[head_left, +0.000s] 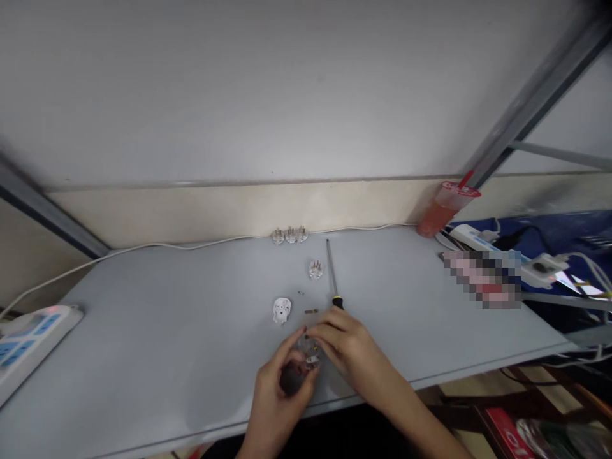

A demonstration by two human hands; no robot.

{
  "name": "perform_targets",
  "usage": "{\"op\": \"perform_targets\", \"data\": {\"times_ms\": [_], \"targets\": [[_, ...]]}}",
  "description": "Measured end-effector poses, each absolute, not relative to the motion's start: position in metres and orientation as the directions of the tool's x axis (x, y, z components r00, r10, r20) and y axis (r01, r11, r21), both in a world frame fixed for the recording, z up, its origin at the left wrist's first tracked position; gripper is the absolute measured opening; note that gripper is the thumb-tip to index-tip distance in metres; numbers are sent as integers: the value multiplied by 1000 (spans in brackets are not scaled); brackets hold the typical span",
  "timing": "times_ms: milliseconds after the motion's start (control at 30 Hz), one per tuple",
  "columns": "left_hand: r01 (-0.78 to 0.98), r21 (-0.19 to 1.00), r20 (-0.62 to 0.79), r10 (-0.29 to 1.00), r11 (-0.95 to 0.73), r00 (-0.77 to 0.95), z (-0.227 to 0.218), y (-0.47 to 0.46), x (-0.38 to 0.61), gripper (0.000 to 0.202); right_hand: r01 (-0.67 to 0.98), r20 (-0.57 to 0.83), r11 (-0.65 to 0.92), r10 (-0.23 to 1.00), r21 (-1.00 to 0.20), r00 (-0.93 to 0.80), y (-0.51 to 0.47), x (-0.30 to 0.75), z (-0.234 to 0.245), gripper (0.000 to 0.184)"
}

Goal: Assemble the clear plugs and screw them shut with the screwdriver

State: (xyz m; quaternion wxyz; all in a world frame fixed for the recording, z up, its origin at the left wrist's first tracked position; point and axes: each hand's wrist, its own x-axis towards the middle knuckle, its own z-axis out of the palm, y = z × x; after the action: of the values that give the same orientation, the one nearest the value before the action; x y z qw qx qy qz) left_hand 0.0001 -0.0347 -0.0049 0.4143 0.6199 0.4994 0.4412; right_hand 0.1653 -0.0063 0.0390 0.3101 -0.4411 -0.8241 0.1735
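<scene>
My left hand [282,398] and my right hand [349,347] meet near the table's front edge, both gripping a small plug body [308,354]. It looks partly transparent, with a dark rounded end and metal bits, and my fingers hide much of it. Just beyond my right hand lies a screwdriver [333,274], its black and yellow handle near my fingers and its shaft pointing away. A white plug cover [282,310], a plug insert with pins [315,269], a brass pin [311,311] and a tiny screw [300,292] lie on the table.
Several assembled plugs [290,235] stand at the grey table's [191,299] back edge beside a white cable [191,241]. A power strip [33,344] sits at the left, another [488,241] at the right, with a cup of red drink [444,210] and a pixelated patch [482,279].
</scene>
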Motion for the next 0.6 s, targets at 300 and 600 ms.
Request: {"op": "perform_targets", "data": {"times_ms": [300, 600], "targets": [[246, 955, 134, 981, -166, 142, -4, -37, 1, 48, 612, 364, 579, 815, -538, -451, -9, 161, 39, 19], [199, 975, 73, 985, -103, 153, 0, -33, 0, 51, 793, 272, 425, 902, -435, -335, 38, 178, 21, 13]]}}
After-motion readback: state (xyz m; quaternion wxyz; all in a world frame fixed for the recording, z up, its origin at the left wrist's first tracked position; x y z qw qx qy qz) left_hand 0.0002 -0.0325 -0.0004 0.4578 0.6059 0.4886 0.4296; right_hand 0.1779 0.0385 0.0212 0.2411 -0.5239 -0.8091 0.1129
